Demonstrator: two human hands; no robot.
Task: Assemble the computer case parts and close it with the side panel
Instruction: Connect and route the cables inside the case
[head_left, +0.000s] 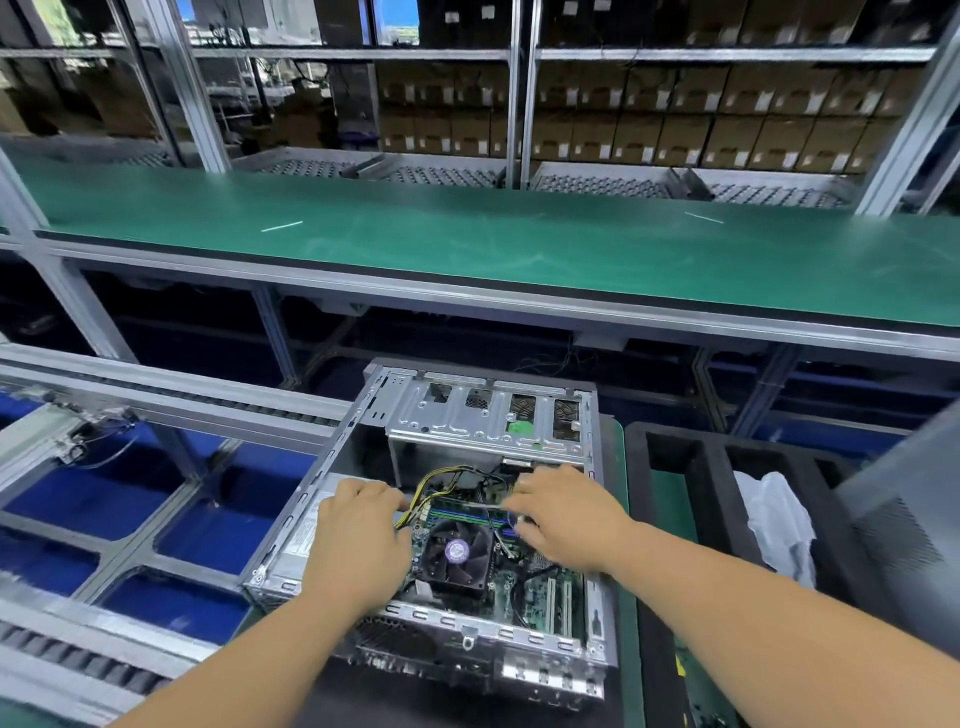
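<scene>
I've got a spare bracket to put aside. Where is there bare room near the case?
The green bench top beyond the open case lies bare. Inside the case it is crowded: both hands, cables, fan.

Your single head camera looks forward and steeply down, close over the open computer case (441, 519), with the green bench (519, 244) and shelving far beyond.
</scene>
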